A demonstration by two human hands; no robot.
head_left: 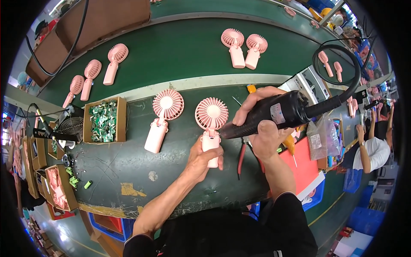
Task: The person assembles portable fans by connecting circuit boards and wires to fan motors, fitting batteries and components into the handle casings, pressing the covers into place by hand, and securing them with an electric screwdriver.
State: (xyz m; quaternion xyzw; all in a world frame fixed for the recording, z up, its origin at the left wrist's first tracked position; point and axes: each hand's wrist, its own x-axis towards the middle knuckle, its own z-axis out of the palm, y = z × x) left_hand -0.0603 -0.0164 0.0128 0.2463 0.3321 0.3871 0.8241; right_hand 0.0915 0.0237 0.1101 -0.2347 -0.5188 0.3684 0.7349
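Note:
My left hand (198,160) is closed round the handle of a pink handheld fan (212,113), whose round slatted head points away from me. In my right hand (270,143) is a black, thick-bodied corded tool (280,111). Its narrow end reaches left to the fan's neck and seems to touch the side there; the exact contact is hard to make out. A heavy black cable (327,107) leaves the tool's back and loops up to the right. Left of my hands, a second pink fan (156,135) lies on the dark green workbench (171,180).
Red-handled pliers (242,160) lie beside my right wrist. A carton (125,120) of green circuit boards stands left, near small green parts (73,180). Beyond the bench, several pink fans (236,55) lie on a green conveyor (180,51). A co-worker (374,152) sits at right.

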